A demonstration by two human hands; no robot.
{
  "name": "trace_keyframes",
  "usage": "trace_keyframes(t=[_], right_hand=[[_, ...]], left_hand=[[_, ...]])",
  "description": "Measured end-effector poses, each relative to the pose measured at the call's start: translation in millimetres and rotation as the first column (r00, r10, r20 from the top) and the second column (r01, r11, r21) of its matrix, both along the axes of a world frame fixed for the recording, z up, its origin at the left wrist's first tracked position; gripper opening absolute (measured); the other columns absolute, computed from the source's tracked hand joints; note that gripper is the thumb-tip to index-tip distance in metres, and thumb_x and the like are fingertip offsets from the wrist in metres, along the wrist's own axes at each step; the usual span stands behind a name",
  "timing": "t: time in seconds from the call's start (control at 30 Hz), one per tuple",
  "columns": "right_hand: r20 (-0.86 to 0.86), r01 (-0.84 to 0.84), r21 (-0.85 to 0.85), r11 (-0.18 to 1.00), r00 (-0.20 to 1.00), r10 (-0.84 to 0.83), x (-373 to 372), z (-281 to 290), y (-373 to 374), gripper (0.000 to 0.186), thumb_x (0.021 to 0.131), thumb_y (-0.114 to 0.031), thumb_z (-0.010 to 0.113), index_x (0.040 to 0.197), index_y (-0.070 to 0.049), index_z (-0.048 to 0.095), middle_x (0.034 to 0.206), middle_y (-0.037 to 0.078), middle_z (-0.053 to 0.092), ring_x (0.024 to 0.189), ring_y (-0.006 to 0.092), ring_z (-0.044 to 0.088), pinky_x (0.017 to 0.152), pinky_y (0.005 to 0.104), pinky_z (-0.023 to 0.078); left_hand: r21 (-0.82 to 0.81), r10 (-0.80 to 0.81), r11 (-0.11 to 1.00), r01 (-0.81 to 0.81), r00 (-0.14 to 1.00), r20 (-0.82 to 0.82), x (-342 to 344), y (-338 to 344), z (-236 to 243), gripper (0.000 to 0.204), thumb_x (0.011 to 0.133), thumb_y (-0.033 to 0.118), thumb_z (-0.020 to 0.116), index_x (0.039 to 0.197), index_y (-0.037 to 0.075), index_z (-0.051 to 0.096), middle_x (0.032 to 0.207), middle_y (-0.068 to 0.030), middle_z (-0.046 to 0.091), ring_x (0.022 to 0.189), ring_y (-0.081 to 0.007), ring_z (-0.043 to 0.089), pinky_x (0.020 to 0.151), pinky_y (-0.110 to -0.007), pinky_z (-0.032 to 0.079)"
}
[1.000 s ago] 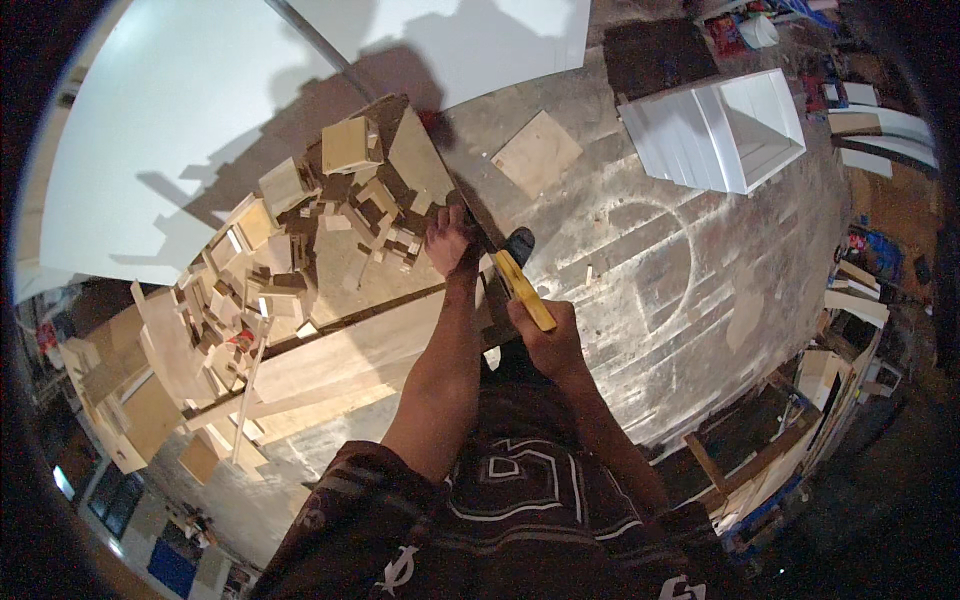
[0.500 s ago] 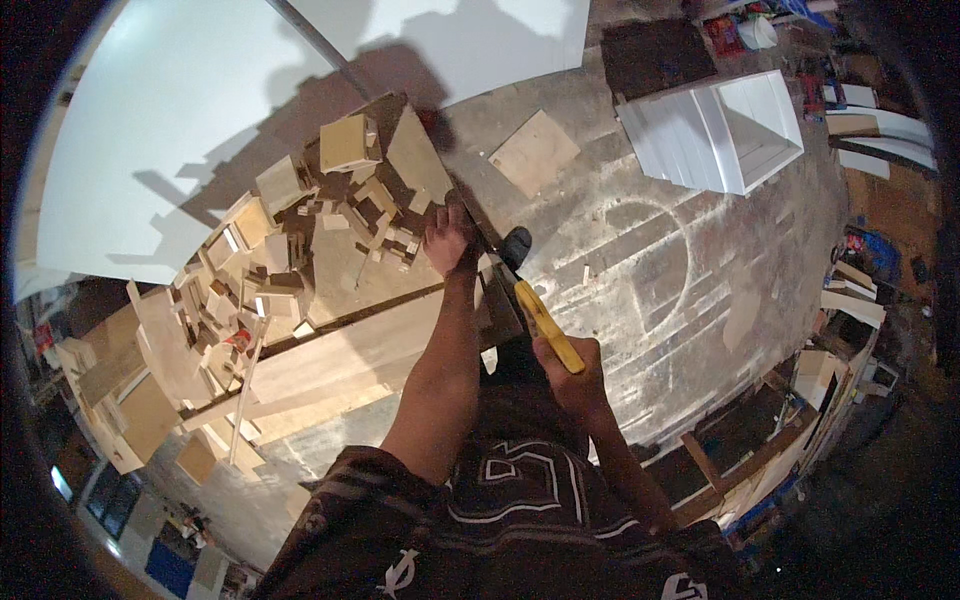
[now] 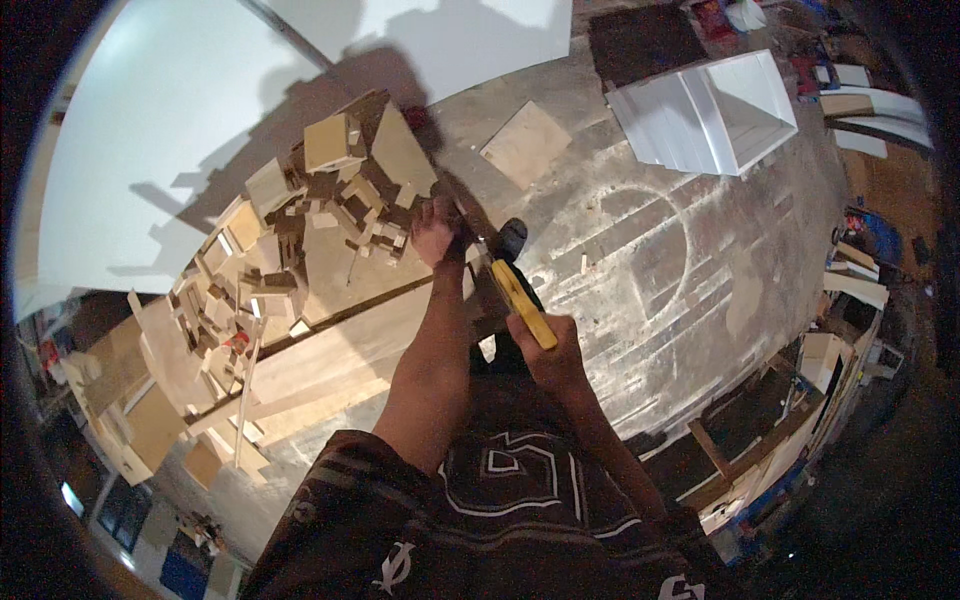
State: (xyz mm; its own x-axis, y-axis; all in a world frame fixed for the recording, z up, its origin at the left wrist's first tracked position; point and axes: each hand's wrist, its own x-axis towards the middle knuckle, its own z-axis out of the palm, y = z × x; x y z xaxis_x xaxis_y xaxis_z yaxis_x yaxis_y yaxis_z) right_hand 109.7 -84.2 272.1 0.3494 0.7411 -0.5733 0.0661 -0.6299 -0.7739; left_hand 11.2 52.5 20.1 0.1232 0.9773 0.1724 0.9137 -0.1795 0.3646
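Note:
My right hand (image 3: pixel 552 352) is wrapped round the yellow handle of a hand saw (image 3: pixel 523 302). Its narrow blade points away from me toward the table's right edge and is mostly lost in shadow. Just left of the blade, my left hand (image 3: pixel 437 235) presses down with bent fingers on a wooden board (image 3: pixel 403 150) at the end of the work table. Shadow hides the fingertips and the exact spot where the blade meets the wood. Close beside the saw, to its right, the dark tip of a shoe (image 3: pixel 513 237) shows on the floor.
Many wood offcuts (image 3: pixel 375 220) and a boxy wooden block (image 3: pixel 333 143) cover the table to the left. A large white panel (image 3: pixel 200 110) stands behind. On the concrete floor lie a square board (image 3: pixel 525 145) and a white open box (image 3: pixel 705 115). Timber frames (image 3: pixel 745 455) sit at right.
The saw and my right hand have moved slightly forward and left. My left hand stays on the board. The whole view has shifted a little.

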Motion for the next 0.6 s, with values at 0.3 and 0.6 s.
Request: trace_keyframes(t=[0.3,0.6], right_hand=[[-0.002,0.009,0.029,1.0,1.0,-0.009,4,-26,3,0.04,0.095,-0.027,0.065,0.065,-0.002,0.055,0.055,-0.004,0.046,0.054,0.006,0.042,0.047,0.0295,0.035],[-0.004,-0.054,0.061,0.997,0.999,0.054,20,-28,4,0.042,0.095,-0.03,0.066,0.064,-0.003,0.055,0.055,-0.004,0.048,0.053,0.0053,0.043,0.046,0.0271,0.035]], left_hand=[[-0.013,-0.026,1.0,0.026,1.0,-0.017,1,5,-1,0.032,0.075,0.024,0.067,0.105,0.014,0.064,0.102,-0.0066,0.064,0.094,-0.0313,0.063,0.077,-0.046,0.053],[-0.012,0.023,1.0,-0.023,0.999,0.042,-1,2,-2,0.027,0.077,0.023,0.067,0.102,0.014,0.063,0.1,-0.0077,0.064,0.096,-0.0333,0.063,0.077,-0.048,0.053]])
